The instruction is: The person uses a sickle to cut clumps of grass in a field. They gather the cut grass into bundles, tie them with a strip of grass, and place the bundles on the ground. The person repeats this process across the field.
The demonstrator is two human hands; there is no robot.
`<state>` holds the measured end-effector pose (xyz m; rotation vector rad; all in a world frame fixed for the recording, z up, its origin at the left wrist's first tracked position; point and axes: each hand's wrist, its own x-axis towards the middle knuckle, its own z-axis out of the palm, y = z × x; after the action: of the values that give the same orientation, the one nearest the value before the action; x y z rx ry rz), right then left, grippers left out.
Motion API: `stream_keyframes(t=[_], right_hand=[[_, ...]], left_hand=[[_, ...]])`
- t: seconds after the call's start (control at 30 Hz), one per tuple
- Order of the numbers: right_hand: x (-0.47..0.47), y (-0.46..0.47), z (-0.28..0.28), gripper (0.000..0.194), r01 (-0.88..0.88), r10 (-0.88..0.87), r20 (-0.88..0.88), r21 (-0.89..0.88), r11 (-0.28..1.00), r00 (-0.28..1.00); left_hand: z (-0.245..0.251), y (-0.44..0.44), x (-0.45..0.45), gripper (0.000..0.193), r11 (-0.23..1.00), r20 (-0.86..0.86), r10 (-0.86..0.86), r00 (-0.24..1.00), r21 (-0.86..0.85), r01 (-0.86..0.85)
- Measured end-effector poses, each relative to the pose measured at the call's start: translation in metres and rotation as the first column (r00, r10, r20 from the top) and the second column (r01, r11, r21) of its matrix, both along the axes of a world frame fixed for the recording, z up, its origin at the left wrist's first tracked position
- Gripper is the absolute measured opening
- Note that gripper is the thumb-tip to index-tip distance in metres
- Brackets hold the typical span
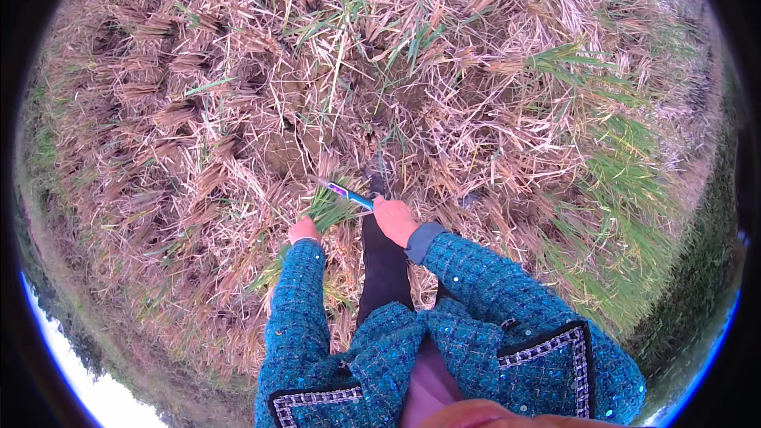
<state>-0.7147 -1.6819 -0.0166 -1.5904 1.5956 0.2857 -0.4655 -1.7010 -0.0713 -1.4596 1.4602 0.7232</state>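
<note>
My left hand [305,230] is closed around a bunch of green stalks [334,209], probably rice, whose leafy ends trail back towards my left sleeve. My right hand [393,220] grips the blue handle of a sickle [354,197]. The tool points left and away from me, crossing over the stalks. Its blade is blurred and partly lost against the straw, so whether it touches the stalks cannot be told. Between my hands is a dark trouser leg [385,267], with a dark shoe [377,175] beyond it among the stubble.
Cut stubble [172,116] stands in rows on the left. Loose dry straw [505,113] covers much of the cracked soil [279,145]. Uncut green plants [624,190] lean in along the right side, with darker vegetation [701,273] past them.
</note>
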Motion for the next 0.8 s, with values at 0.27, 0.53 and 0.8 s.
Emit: stream_keyframes(t=[0.27, 0.53, 0.8], right_hand=[[-0.135, 0.033, 0.181, 0.024, 0.193, -0.177, -0.162, 0.089, 0.977, 0.971], [-0.185, 0.124, 0.314, 0.019, 0.974, -0.990, 0.124, 0.209, 0.091, 0.066], [-0.170, 0.189, 0.299, 0.017, 0.871, -0.871, 0.238, 0.365, -0.329, -0.429]], left_hand=[[0.032, -0.082, -0.010, 0.038, 0.965, -0.296, -0.260, 0.919, -0.051, 0.256], [0.108, -0.143, -0.020, 0.058, 0.973, -0.596, -0.081, 0.799, -0.223, -0.068], [0.211, -0.226, -0.101, 0.054, 0.906, -0.485, -0.334, 0.808, -0.402, 0.133]])
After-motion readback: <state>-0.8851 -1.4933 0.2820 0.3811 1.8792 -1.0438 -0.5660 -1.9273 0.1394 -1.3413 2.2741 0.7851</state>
